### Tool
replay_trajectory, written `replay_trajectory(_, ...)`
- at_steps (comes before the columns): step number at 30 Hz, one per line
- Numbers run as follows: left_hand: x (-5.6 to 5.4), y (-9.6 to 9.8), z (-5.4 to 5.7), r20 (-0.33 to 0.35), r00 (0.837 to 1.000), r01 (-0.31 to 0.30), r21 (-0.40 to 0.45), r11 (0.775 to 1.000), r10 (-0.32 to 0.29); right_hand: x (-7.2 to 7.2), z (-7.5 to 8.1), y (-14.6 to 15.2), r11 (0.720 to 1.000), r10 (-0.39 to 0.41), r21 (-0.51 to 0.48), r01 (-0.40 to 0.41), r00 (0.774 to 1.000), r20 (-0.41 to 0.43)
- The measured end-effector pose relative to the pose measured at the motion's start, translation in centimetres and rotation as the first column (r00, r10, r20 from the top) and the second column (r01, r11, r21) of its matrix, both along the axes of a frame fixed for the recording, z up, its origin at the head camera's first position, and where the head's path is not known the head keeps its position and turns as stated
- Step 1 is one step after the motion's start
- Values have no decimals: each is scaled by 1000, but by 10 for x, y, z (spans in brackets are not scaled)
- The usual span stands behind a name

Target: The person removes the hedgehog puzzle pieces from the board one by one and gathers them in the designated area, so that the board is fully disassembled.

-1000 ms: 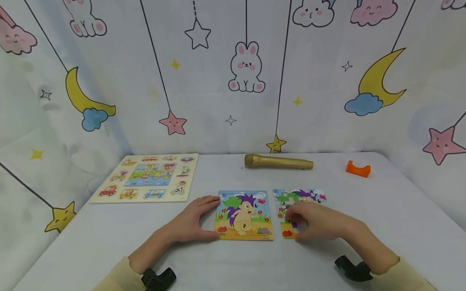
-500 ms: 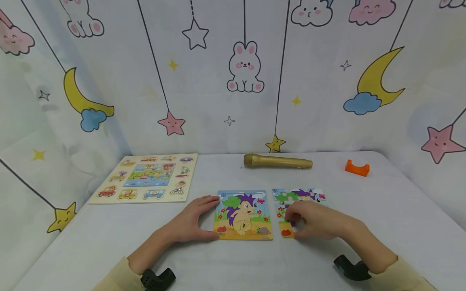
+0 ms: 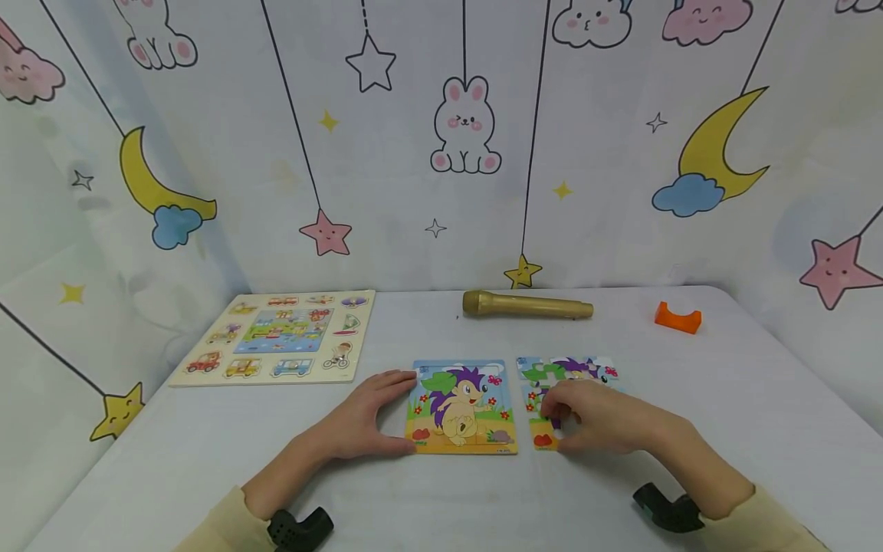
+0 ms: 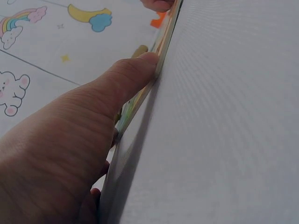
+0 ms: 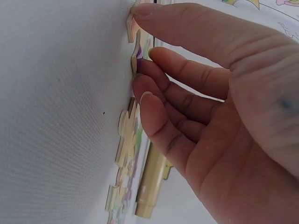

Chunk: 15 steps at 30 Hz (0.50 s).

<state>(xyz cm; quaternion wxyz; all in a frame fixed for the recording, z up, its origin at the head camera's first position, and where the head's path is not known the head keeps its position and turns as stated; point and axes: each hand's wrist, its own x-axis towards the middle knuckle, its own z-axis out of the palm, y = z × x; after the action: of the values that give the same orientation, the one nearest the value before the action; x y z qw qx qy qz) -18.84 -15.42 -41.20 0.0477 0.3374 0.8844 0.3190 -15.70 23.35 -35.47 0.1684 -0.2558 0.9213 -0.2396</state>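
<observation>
My left hand (image 3: 366,418) rests at the left side of a square picture board (image 3: 461,408) showing a purple-haired hedgehog. Its thumb touches the lower left corner and its fingers lie near the upper left corner. In the left wrist view, the thumb (image 4: 140,67) lies along the board's edge. To the right lie jigsaw pieces (image 3: 541,376) with a similar picture. Over them my right hand (image 3: 603,418) bends its fingers, with thumb and fingers at a lower left puzzle piece (image 3: 543,435) bearing red shapes. In the right wrist view, the thumb (image 5: 152,11) touches a piece's edge. The palm covers several pieces.
A gold toy microphone (image 3: 527,305) lies at the back of the white table (image 3: 441,506). An orange curved block (image 3: 678,318) is at the back right. A vehicle picture board (image 3: 352,368) lies at the back left. A patterned cloth (image 3: 393,176) hangs behind.
</observation>
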Motion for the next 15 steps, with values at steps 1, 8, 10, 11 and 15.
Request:
replay_trajectory(1,0,0,0,2,1000,-1,-1,1000,1,0,0,0,1000,1,0,-1,1000,-1)
replay_trajectory(8,-1,1,0,-1,1000,-1,-3,1000,1,0,0,0,1000,11,6,-11,1000,-15)
replay_trajectory(10,-1,1,0,-5,1000,0,-5,1000,0,0,-1,0,1000,16,9,-16,1000,-25)
replay_trajectory(11,-1,1,0,-6,1000,0,-4,1000,0,-1,-1,0,1000,19,10,-18,999,-29)
replay_trajectory(15,-1,1,-1,-6,1000,0,-4,1000,0,0,-1,0,1000,18,-1,-18,1000,-20)
